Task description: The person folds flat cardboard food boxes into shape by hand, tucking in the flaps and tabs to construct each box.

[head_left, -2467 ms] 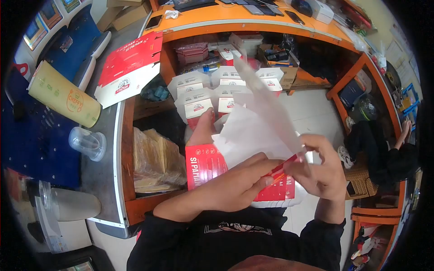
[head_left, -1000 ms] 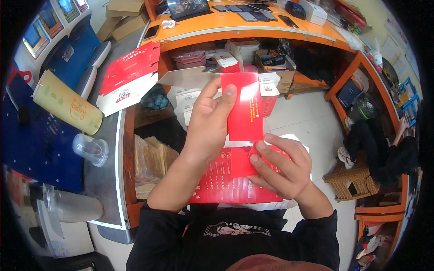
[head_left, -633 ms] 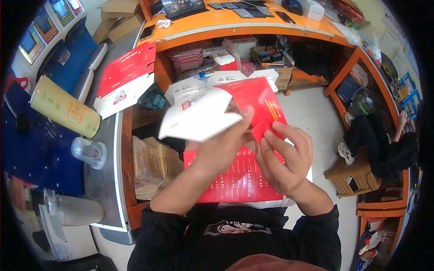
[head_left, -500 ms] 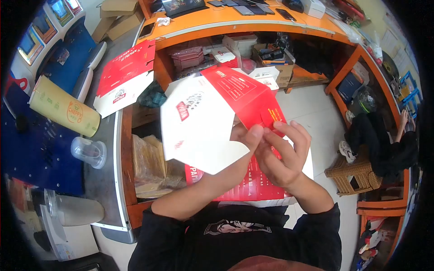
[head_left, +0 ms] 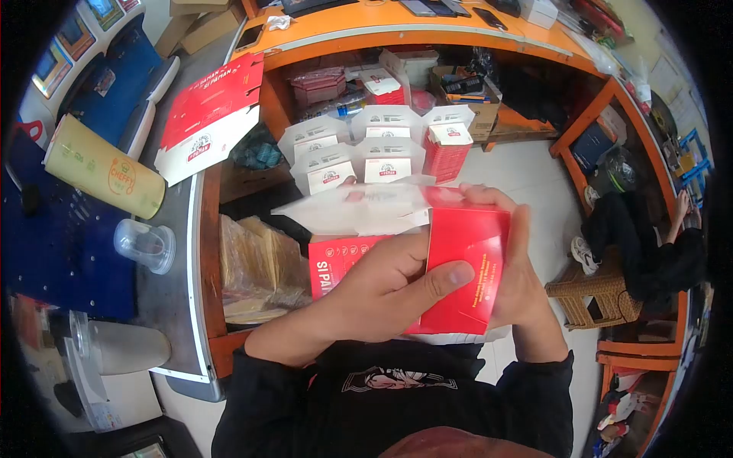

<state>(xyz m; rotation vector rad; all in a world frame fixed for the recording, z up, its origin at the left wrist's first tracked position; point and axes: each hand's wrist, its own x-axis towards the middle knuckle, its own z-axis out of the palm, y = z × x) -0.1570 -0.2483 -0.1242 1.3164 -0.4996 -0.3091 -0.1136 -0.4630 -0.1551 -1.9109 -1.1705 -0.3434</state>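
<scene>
I hold a red and white folding food carton (head_left: pixel 473 229) in front of my chest, its wide white lid flap blurred and pointing left. My left hand (head_left: pixel 382 290) grips it from the left, thumb pressed on the red side panel and the other fingers hidden behind. Around the right side wraps my right hand (head_left: pixel 515 263), its fingers over the far edge. Beneath my hands lie flat red printed cartons (head_left: pixel 324 263), partly covered by my left forearm. Beyond stand several folded cartons (head_left: pixel 327 178) with white flaps raised, beside a red stack (head_left: pixel 449 153).
A flat red and white carton (head_left: pixel 206 107) lies on the left counter, near a yellow cup (head_left: pixel 107 168) and a clear plastic cup (head_left: pixel 145 246). Phones and an orange desk (head_left: pixel 351 42) are ahead. To the right, a person (head_left: pixel 649 237) sits by a woven stool (head_left: pixel 592 301).
The carton has turned from a tilted, spread-out shape to a box with its red side panel facing me. My left hand has come round to its front, and the folded cartons beyond are now uncovered.
</scene>
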